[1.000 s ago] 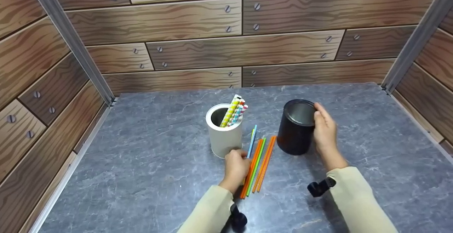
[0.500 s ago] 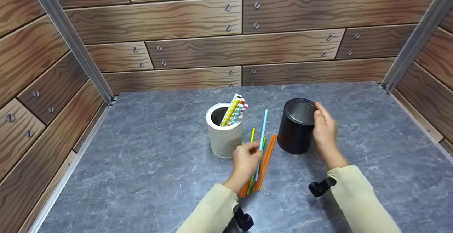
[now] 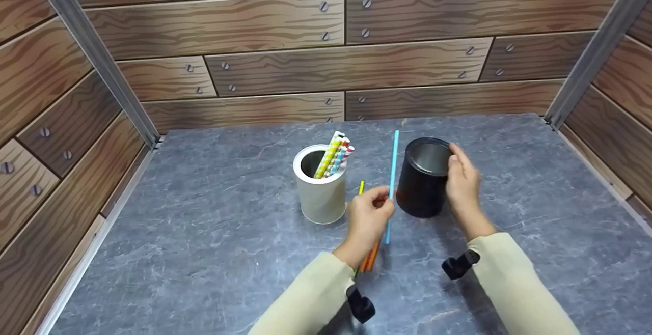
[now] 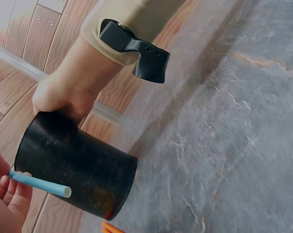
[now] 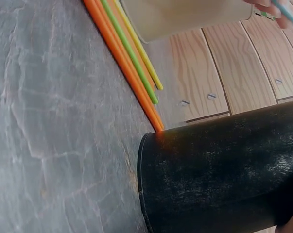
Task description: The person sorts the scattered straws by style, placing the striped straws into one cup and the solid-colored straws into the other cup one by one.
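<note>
A plain light-blue straw (image 3: pixel 394 159) stands nearly upright, pinched between the thumb and fingers of my left hand (image 3: pixel 369 220). Its lower end hangs over the table just left of the black can (image 3: pixel 422 190). My right hand (image 3: pixel 463 190) holds that can by its right side near the rim; its far fingers are partly hidden. The can stands upright, and its visible inside holds nothing. In the left wrist view, the blue straw (image 4: pixel 42 185) crosses in front of the can (image 4: pixel 78 165). Orange straws (image 5: pixel 119 53), a green straw (image 5: pixel 129 51) and a yellow straw (image 5: pixel 142 53) lie on the table.
A white can (image 3: pixel 323 202) stands left of my left hand, with several striped paper straws (image 3: pixel 331 159) leaning in it. The grey marbled table (image 3: pixel 214 223) is bounded by wood-patterned walls (image 3: pixel 265 75) at the back and sides.
My left hand has picked the blue straw up from the loose straws and carried it right and away from me, beside the black can. The right hand stays on the can.
</note>
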`<state>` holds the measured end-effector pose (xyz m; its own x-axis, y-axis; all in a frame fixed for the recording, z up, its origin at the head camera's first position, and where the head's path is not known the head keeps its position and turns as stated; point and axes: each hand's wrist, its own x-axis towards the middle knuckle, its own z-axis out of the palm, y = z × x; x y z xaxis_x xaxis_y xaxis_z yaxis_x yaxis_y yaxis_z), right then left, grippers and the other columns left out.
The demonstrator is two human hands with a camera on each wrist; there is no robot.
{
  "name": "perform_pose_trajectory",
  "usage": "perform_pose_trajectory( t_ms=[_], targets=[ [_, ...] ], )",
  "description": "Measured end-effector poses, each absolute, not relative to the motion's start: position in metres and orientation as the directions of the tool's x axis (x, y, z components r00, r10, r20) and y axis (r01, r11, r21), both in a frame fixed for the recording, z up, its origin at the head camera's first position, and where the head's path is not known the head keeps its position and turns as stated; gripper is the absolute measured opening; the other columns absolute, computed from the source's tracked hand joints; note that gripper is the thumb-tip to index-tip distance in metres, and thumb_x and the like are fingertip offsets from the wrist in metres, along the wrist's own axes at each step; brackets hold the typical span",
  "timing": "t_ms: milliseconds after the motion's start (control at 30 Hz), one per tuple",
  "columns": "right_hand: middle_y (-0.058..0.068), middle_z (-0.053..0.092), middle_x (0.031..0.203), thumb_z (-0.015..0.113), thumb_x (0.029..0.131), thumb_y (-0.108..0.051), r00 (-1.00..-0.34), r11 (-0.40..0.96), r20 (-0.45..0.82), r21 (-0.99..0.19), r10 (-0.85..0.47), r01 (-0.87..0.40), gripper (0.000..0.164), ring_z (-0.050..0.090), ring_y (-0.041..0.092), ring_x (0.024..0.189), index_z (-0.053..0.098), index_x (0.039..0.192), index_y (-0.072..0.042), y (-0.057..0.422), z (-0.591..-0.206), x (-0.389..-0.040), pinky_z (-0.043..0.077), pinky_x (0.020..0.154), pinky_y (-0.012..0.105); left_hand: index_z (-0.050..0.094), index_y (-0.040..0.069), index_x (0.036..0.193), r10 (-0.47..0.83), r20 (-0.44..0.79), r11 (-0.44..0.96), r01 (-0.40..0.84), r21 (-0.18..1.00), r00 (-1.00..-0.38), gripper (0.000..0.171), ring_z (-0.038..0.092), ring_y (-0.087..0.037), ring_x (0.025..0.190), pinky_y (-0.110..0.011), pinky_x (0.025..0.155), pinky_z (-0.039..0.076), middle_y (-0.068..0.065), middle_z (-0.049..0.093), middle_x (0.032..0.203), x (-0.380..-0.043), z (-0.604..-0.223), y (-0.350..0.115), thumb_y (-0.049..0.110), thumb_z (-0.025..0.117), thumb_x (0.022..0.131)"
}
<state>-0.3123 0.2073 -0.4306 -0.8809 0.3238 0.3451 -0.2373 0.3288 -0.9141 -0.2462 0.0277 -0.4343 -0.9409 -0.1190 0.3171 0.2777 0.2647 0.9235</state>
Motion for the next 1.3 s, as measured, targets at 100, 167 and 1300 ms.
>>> perform_pose_trajectory(
  t_ms=[100, 167, 1300],
  targets=[
    [0.02, 0.044, 0.138, 0.035, 0.096, -0.008, -0.877, 0.333, 0.35, -0.912, 0.329, -0.24, 0.04, 0.035, 0.028, 0.132, 0.045, 0.133, 0.006, 0.208, -0.43, -0.313, 0.026, 0.11, 0.032, 0.073, 0.005, 0.087, -0.119, 0.333, 0.231, 0.3, 0.925, -0.935, 0.02, 0.053, 0.003, 0.061, -0.014, 0.056, 0.046, 0.0, 0.066, 0.071, -0.248, -0.43, 0.032, 0.001, 0.061, 0.071],
    [0.019, 0.044, 0.139, 0.035, 0.097, -0.009, -0.878, 0.34, 0.35, -0.91, 0.325, -0.237, 0.04, 0.036, 0.028, 0.132, 0.045, 0.133, 0.005, 0.208, -0.43, -0.313, 0.026, 0.109, 0.032, 0.072, 0.004, 0.086, -0.119, 0.341, 0.204, 0.313, 0.927, -0.932, 0.019, 0.054, 0.002, 0.062, -0.014, 0.058, 0.047, -0.001, 0.066, 0.071, -0.25, -0.427, 0.035, 0.0, 0.061, 0.071],
    [0.02, 0.044, 0.138, 0.036, 0.096, -0.007, -0.868, 0.363, 0.372, -0.898, 0.328, -0.248, 0.039, 0.038, 0.029, 0.131, 0.047, 0.131, 0.006, 0.208, -0.433, -0.313, 0.028, 0.109, 0.034, 0.056, 0.0, 0.087, -0.211, 0.572, 0.153, 0.551, 0.82, -0.793, 0.007, 0.066, -0.014, 0.079, -0.016, 0.068, 0.051, -0.012, 0.065, 0.083, -0.295, -0.377, 0.065, -0.003, 0.061, 0.083]
  ],
)
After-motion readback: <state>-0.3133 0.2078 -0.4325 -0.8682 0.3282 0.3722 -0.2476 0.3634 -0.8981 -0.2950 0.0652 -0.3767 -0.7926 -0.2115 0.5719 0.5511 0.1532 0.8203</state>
